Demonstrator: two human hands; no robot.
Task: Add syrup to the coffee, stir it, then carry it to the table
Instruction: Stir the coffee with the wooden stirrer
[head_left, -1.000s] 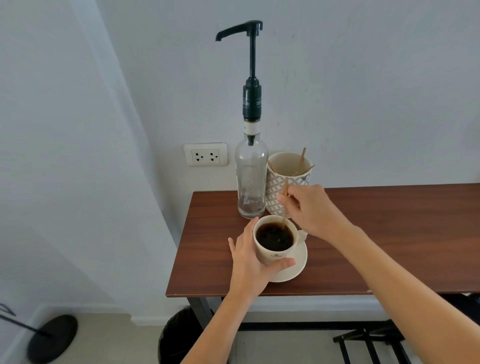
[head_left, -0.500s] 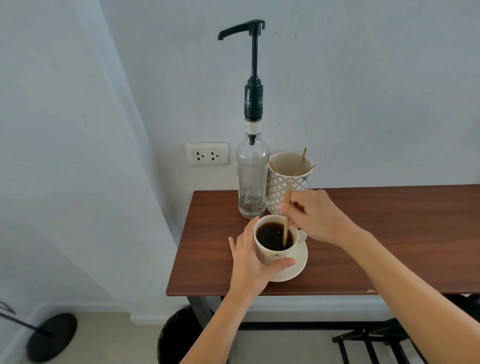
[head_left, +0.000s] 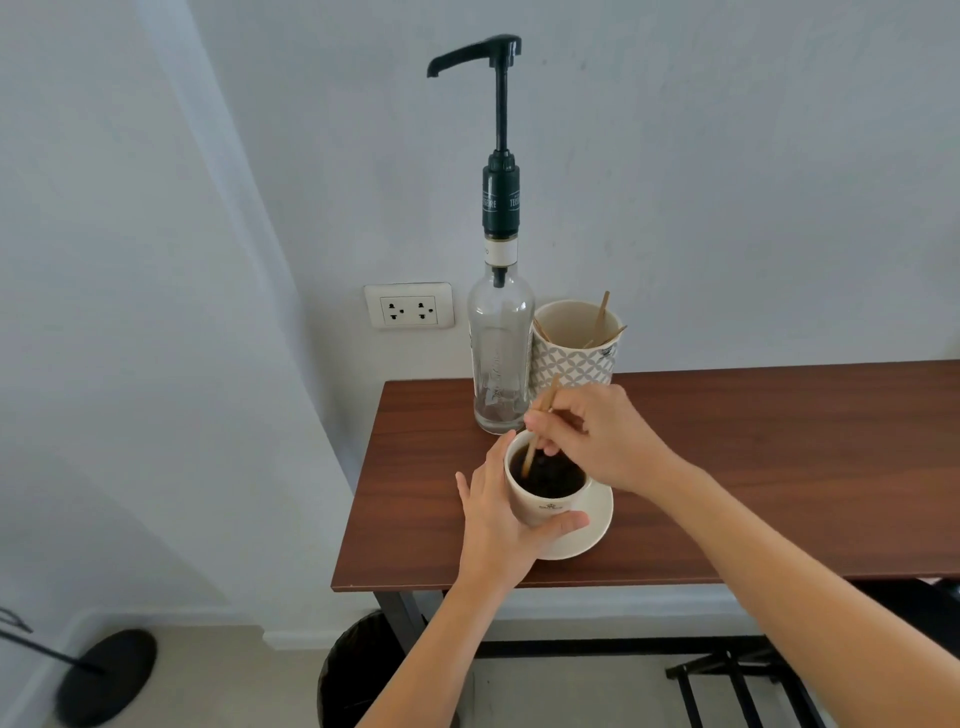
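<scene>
A cream coffee cup (head_left: 545, 506) full of dark coffee stands on a cream saucer (head_left: 592, 525) near the left front of a brown wooden table (head_left: 753, 467). My left hand (head_left: 498, 519) wraps around the cup's left side. My right hand (head_left: 597, 436), above and right of the cup, pinches a wooden stir stick (head_left: 535, 441) whose lower end dips into the coffee at the left. Behind the cup stands a clear glass syrup bottle (head_left: 500, 353) with a tall black pump, almost empty.
A patterned paper cup (head_left: 574, 353) with several wooden stir sticks stands right of the bottle, against the wall. A wall socket (head_left: 409, 312) is at the left. Below the table are a black bin (head_left: 358, 675), a black rack (head_left: 743, 686) and a round black stand base (head_left: 104, 675).
My right hand has moved the stir stick from the right side of the cup across to the left side of the coffee. My left hand and the cup stay put.
</scene>
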